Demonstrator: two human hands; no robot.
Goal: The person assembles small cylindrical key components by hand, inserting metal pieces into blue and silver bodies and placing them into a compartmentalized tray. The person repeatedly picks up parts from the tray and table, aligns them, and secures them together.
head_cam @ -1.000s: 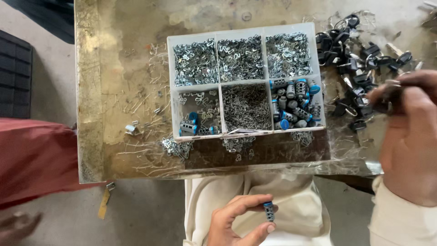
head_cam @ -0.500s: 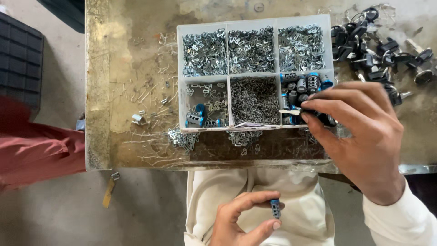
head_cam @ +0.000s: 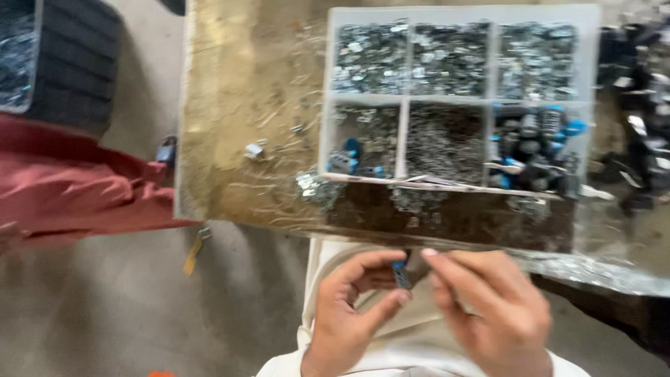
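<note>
A small blue-and-grey part (head_cam: 400, 274), blurred but apparently plastic with a metal piece, is sitting between the two hands just below the near edge of the tabletop, over the person's pale-clothed lap. It is looking light and rigid, small enough to slip or flick away if pinched loosely, so the surest hold is probably across its short blue body with fingertip pads and not on any thin metal end. The left hand (head_cam: 349, 314) is pinching it, thumb below and curled fingers above, with the part at the fingertips. The right hand (head_cam: 488, 307) is coming in from the other side, its fingers drawn together and its fingertips touching or almost touching the part's upper end; the blur is making it impossible to tell whether it is gripping too. Just beyond the hands, a white plastic compartment tray (head_cam: 403, 101) is lying on the worn brown tabletop (head_cam: 237, 91); its far row is holding small silvery metal pieces, its near right cell is holding blue-and-dark parts (head_cam: 534, 143) of the same kind, and its near left cell is holding a few more. Loose metal bits are lying scattered around the tray's near edge. A pile of dark clips (head_cam: 642, 105) is lying to the right, and a red-clothed person's limb (head_cam: 77, 181) is showing at the left.
</note>
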